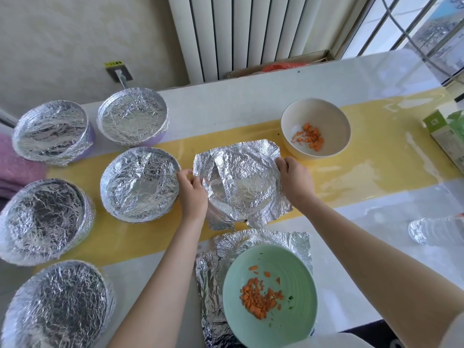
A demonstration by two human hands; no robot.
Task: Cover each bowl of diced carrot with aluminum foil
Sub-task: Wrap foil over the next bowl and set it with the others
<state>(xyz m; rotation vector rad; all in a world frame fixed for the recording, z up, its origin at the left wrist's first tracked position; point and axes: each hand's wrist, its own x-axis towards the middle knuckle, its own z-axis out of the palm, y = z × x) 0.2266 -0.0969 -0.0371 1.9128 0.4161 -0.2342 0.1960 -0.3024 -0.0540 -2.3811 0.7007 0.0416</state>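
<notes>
A foil sheet [241, 182] lies over a bowl at the table's middle, its corners still sticking out. My left hand [192, 194] grips the foil at the bowl's left rim. My right hand [295, 179] grips the foil at the right rim. A white bowl [315, 114] with diced carrot stands uncovered behind my right hand. A green bowl [268, 292] with diced carrot stands uncovered near me on loose foil sheets [213, 272]. Several foil-covered bowls [139, 184] fill the left side.
A green and white box [445, 134] lies at the right edge. A foil roll [434, 231] rests on the table at the right. A pink cloth [15, 169] lies at the far left. A radiator [246, 33] and a window stand behind the table.
</notes>
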